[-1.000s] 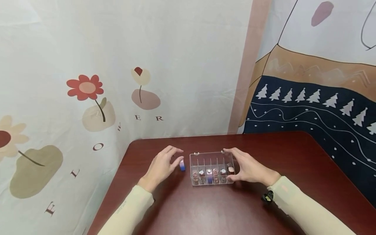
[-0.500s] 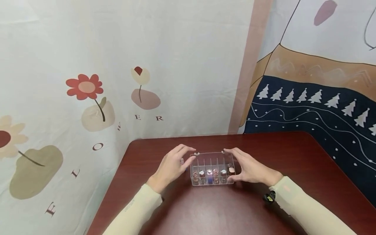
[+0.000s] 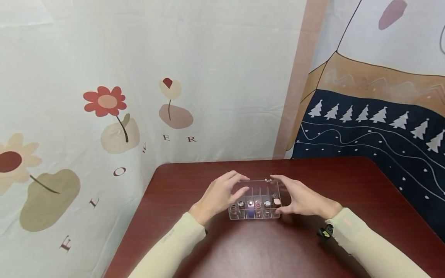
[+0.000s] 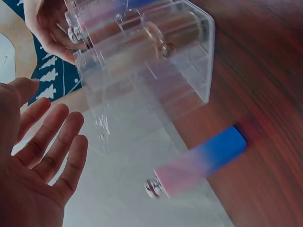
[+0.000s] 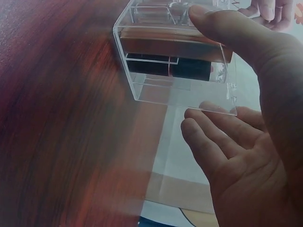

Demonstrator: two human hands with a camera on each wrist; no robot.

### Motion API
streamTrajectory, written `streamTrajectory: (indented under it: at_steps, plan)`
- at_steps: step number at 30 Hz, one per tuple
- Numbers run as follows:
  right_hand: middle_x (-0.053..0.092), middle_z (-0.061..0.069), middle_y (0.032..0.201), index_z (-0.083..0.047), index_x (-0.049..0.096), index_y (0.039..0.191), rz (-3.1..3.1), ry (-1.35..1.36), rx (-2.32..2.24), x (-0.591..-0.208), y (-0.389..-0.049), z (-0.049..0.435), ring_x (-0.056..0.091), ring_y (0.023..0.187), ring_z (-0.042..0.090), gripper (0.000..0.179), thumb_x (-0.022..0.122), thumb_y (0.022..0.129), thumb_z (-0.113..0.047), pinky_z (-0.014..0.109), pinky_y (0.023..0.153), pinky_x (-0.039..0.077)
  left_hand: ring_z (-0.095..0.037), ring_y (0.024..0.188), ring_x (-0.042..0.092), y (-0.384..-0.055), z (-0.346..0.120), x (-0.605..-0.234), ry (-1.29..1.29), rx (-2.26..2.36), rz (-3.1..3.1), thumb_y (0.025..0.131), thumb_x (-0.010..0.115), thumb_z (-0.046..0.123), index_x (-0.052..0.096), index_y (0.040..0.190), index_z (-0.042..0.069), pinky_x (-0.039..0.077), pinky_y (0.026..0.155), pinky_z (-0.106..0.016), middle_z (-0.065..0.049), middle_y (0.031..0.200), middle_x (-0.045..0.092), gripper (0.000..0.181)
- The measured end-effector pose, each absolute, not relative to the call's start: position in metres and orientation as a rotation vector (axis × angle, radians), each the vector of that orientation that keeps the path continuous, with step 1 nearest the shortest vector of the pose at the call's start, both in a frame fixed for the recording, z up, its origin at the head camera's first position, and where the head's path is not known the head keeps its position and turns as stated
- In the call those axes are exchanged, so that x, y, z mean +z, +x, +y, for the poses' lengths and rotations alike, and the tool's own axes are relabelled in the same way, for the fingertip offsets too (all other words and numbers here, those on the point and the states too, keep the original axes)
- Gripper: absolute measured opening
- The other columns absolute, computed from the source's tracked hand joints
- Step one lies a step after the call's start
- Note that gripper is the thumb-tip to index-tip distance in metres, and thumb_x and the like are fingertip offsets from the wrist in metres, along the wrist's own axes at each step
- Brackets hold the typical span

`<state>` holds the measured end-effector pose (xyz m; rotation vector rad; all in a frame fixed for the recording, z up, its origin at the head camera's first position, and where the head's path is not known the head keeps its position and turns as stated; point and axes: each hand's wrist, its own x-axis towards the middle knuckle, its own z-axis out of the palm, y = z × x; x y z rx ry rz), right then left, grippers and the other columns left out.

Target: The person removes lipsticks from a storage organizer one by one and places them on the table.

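Note:
A clear plastic box (image 3: 260,192) with dividers holds several lipstick-like tubes in a row, among them a pink-to-violet tube (image 3: 250,209). My right hand (image 3: 304,199) holds the box at its right end, thumb at the front and fingertips at the back edge. In the right wrist view, a black tube (image 5: 189,69) shows through the end wall. My left hand (image 3: 217,197) is over the box's left end, fingers spread loosely with nothing in them. A pink-and-blue tube (image 4: 201,161) with a silver knob stands left of the box; in the head view my left hand hides it.
The dark red wooden table (image 3: 260,251) carries the box. A pale cloth with printed flowers (image 3: 222,96) hangs behind it, and a navy panel with white trees (image 3: 365,135) is at the right.
My left hand has moved right, from beside the pink-and-blue tube to the box's left end. My right hand keeps its hold on the right end.

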<state>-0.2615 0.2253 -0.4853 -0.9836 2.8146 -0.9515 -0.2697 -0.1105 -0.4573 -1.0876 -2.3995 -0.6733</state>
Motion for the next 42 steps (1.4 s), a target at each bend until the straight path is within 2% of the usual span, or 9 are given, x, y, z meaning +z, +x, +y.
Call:
streamTrajectory:
  at_steps: [4, 12, 20, 24, 29, 35, 42]
  plan:
    - [0.076, 0.011, 0.151, -0.004, 0.049, 0.168, 2.799, -0.965, -0.972, -0.486, -0.262, 0.226, 0.077, 0.139, 0.034, 0.106, 0.107, 0.085, -0.036, 0.066, 0.118, 0.061, -0.018, 0.09, 0.076, -0.271, -0.1, -0.456, -1.12, -0.647, -2.418, 0.107, 0.088, 0.027, 0.083, 0.13, 0.016, 0.067, 0.085, -0.033, 0.0, 0.12, 0.082, 0.026]
    - [0.078, 0.01, 0.149, -0.004, 0.049, 0.168, 2.801, -0.974, -0.988, -0.489, -0.263, 0.227, 0.078, 0.135, 0.031, 0.106, 0.107, 0.085, -0.035, 0.065, 0.117, 0.062, -0.018, 0.1, 0.081, -0.276, -0.081, -0.458, -1.177, -0.642, -2.491, 0.11, 0.085, 0.03, 0.082, 0.133, 0.018, 0.068, 0.092, -0.035, 0.001, 0.124, 0.082, 0.026]
    - [0.078, 0.004, 0.15, -0.008, 0.051, 0.167, 2.848, -1.003, -0.993, -0.49, -0.268, 0.228, 0.079, 0.136, 0.026, 0.104, 0.108, 0.084, -0.036, 0.063, 0.116, 0.063, -0.014, 0.099, 0.078, -0.284, -0.067, -0.461, -1.204, -0.585, -2.542, 0.111, 0.084, 0.032, 0.081, 0.138, 0.021, 0.068, 0.093, -0.034, 0.002, 0.126, 0.083, 0.029]
    - [0.077, 0.006, 0.152, -0.007, 0.051, 0.166, 2.834, -0.986, -0.99, -0.49, -0.267, 0.229, 0.078, 0.137, 0.029, 0.104, 0.107, 0.085, -0.04, 0.064, 0.117, 0.062, -0.013, 0.097, 0.078, -0.284, -0.061, -0.462, -1.22, -0.559, -2.585, 0.111, 0.084, 0.035, 0.08, 0.14, 0.024, 0.068, 0.088, -0.033, 0.005, 0.129, 0.082, 0.032]
    - [0.075, 0.011, 0.155, -0.009, 0.05, 0.167, 2.801, -0.972, -1.002, -0.492, -0.266, 0.231, 0.077, 0.14, 0.033, 0.102, 0.106, 0.087, -0.038, 0.064, 0.118, 0.061, -0.01, 0.089, 0.075, -0.285, -0.053, -0.46, -1.266, -0.535, -2.615, 0.11, 0.085, 0.035, 0.08, 0.143, 0.025, 0.063, 0.08, -0.025, 0.004, 0.129, 0.083, 0.035]
    - [0.074, 0.01, 0.155, -0.008, 0.049, 0.167, 2.828, -0.98, -0.973, -0.492, -0.267, 0.231, 0.078, 0.139, 0.031, 0.103, 0.106, 0.087, -0.038, 0.063, 0.118, 0.062, -0.014, 0.1, 0.081, -0.287, -0.042, -0.461, -1.31, -0.504, -2.655, 0.108, 0.087, 0.034, 0.081, 0.143, 0.022, 0.065, 0.09, -0.022, 0.003, 0.132, 0.082, 0.038]
    - [0.075, 0.01, 0.155, -0.008, 0.049, 0.168, 2.816, -0.989, -0.976, -0.494, -0.266, 0.231, 0.079, 0.138, 0.03, 0.102, 0.105, 0.087, -0.036, 0.061, 0.118, 0.062, -0.009, 0.105, 0.081, -0.29, -0.033, -0.467, -1.374, -0.469, -2.652, 0.107, 0.089, 0.03, 0.082, 0.14, 0.02, 0.063, 0.094, -0.016, 0.004, 0.128, 0.082, 0.035]
